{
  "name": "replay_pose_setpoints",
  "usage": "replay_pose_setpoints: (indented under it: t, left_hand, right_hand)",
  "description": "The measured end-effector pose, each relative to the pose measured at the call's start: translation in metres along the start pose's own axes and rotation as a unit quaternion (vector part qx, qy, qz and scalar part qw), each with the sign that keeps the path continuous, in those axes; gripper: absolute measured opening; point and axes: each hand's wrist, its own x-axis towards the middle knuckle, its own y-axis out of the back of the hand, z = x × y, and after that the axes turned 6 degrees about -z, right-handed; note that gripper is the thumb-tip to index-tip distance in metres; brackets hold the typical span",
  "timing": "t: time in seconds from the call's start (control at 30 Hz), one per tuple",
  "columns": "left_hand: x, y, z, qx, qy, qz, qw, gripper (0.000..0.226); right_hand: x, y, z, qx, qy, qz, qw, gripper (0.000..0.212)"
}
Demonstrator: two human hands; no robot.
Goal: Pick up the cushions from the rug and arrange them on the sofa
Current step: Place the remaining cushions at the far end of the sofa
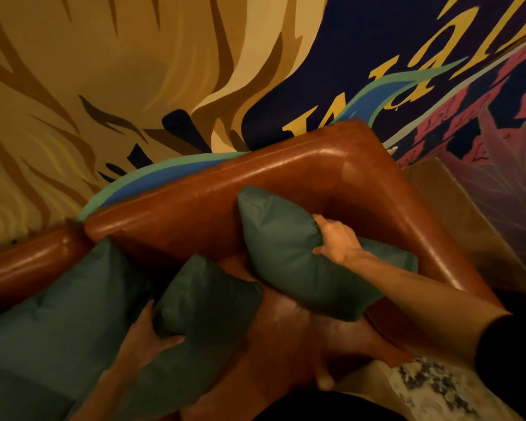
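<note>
A brown leather sofa (286,165) fills the middle of the view, its corner at the upper right. My right hand (337,238) grips the edge of a dark green cushion (289,256) held in the sofa's right corner against the backrest. My left hand (148,335) holds the lower edge of a second green cushion (207,302) on the seat, just left of the first. A third, larger green cushion (64,305) leans at the left against the backrest.
A painted mural wall (134,71) rises right behind the sofa. A tan surface (468,214) lies beyond the right armrest. A pale patterned fabric (431,387) shows at the bottom right, beside the sofa's front edge.
</note>
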Motion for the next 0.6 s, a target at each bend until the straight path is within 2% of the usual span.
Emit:
replay_pose_setpoints:
  t: [0.07,0.13,0.23,0.3,0.43,0.6]
  left_hand:
    - [0.004,0.002,-0.001,0.072,0.0,-0.01,0.997,0.138]
    - [0.008,-0.001,-0.005,0.122,0.004,-0.014,0.992,0.139]
    - [0.004,-0.003,-0.002,0.127,0.013,-0.026,0.991,0.141]
    - [0.004,0.0,-0.001,0.124,0.003,-0.043,0.991,0.147]
    - [-0.003,-0.001,0.002,0.11,-0.008,-0.033,0.993,0.143]
    - [-0.023,-0.012,0.006,0.104,-0.035,0.03,0.994,0.121]
  right_hand:
    - [0.002,0.0,-0.001,-0.011,-0.004,0.01,1.0,0.098]
    - [0.001,-0.003,0.001,-0.035,-0.041,-0.015,0.998,0.105]
    - [-0.001,-0.012,0.012,-0.053,-0.09,-0.051,0.993,0.116]
    - [-0.003,-0.015,0.021,-0.053,-0.094,-0.053,0.993,0.117]
    - [-0.016,-0.011,0.029,-0.05,-0.059,-0.027,0.997,0.11]
    - [-0.047,-0.015,0.016,-0.034,0.062,0.036,0.997,0.098]
